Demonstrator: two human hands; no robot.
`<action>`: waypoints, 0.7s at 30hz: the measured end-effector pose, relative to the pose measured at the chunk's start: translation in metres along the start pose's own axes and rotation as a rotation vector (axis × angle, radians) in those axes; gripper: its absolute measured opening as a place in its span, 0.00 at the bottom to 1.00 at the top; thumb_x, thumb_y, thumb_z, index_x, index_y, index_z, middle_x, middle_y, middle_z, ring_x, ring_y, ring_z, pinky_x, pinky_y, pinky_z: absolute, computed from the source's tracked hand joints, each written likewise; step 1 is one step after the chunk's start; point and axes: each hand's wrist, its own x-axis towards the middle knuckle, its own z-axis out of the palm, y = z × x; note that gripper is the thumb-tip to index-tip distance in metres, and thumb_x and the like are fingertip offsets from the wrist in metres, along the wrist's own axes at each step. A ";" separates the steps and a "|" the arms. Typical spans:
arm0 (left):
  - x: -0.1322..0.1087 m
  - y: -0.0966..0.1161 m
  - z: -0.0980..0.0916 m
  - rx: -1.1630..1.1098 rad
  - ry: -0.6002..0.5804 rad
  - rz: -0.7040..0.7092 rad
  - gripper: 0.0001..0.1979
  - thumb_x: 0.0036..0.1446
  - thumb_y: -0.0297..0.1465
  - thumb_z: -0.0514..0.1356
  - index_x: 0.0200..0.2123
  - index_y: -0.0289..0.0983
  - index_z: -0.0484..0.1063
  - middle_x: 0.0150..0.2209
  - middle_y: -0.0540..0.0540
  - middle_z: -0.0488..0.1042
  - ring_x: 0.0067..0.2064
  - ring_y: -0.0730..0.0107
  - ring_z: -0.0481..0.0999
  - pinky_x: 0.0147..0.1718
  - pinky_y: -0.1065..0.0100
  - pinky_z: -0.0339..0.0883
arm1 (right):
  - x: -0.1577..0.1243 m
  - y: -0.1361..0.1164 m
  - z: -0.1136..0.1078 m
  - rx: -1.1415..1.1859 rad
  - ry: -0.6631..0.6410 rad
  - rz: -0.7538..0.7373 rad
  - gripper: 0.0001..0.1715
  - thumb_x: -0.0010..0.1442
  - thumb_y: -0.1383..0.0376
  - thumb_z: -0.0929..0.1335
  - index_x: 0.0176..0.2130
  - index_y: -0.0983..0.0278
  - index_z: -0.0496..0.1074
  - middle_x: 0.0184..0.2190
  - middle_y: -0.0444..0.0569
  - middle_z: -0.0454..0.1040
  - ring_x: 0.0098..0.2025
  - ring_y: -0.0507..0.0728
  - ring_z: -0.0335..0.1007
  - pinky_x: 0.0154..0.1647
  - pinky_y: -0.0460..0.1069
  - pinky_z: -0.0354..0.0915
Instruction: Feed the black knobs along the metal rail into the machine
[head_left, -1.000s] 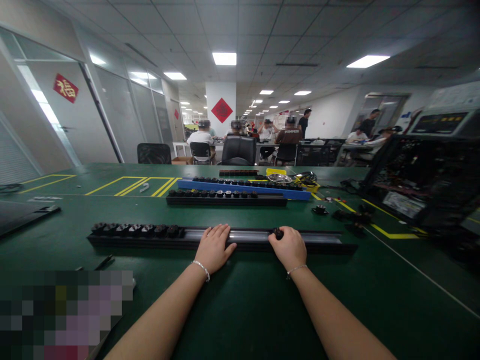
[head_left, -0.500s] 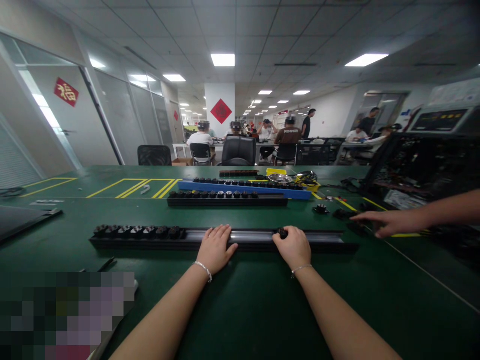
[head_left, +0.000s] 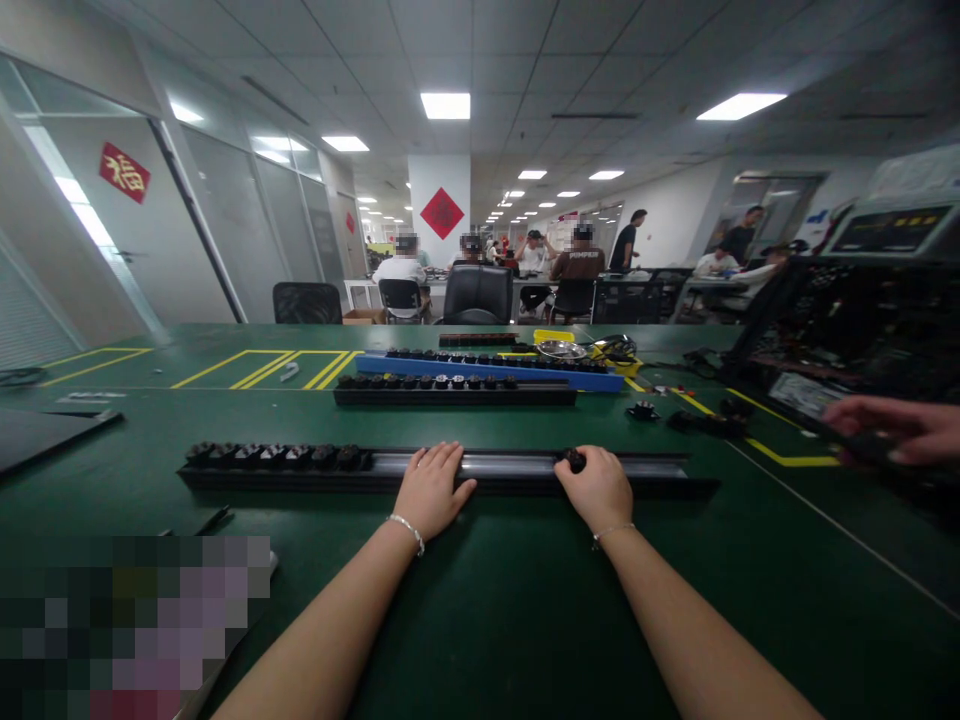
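Observation:
A long black rail (head_left: 517, 486) with a shiny inner channel lies crosswise in front of me. Several small black modules (head_left: 289, 456), some with lighter tops, sit in a row in its left part. My left hand (head_left: 431, 488) rests across the middle of the rail, fingers stretched out and thumb apart. Farther right, my right hand (head_left: 604, 490) pinches a small black module (head_left: 573, 459) at the channel; the fingers cover part of it. Whether it is seated in the channel, I cannot tell.
Behind lie another filled black rail (head_left: 450, 397) and a blue rail (head_left: 592, 380). Loose black parts (head_left: 705, 420) and a metal dish (head_left: 561, 350) stand to the right. A co-worker's hand (head_left: 911, 430) holds something dark at the right edge. A pixelated area covers the lower left.
My right hand has slid slightly right along the rail with the small black module. My left hand stays put. The co-worker's hand has drawn back right from the loose parts with a dark item.

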 end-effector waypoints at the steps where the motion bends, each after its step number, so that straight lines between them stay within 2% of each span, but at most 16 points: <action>1: 0.000 0.000 0.000 0.000 -0.002 0.000 0.25 0.59 0.43 0.48 0.56 0.40 0.61 0.58 0.44 0.64 0.59 0.60 0.61 0.58 0.55 0.51 | 0.000 0.000 0.000 -0.001 0.000 0.003 0.13 0.49 0.60 0.63 0.33 0.65 0.70 0.33 0.52 0.72 0.40 0.59 0.64 0.42 0.51 0.59; 21: 0.000 -0.001 -0.001 0.009 -0.010 0.007 0.25 0.59 0.43 0.47 0.56 0.38 0.61 0.58 0.44 0.64 0.60 0.60 0.60 0.58 0.54 0.51 | 0.002 0.003 -0.006 -0.022 -0.015 0.031 0.15 0.49 0.59 0.62 0.34 0.66 0.71 0.33 0.52 0.73 0.40 0.59 0.65 0.41 0.51 0.58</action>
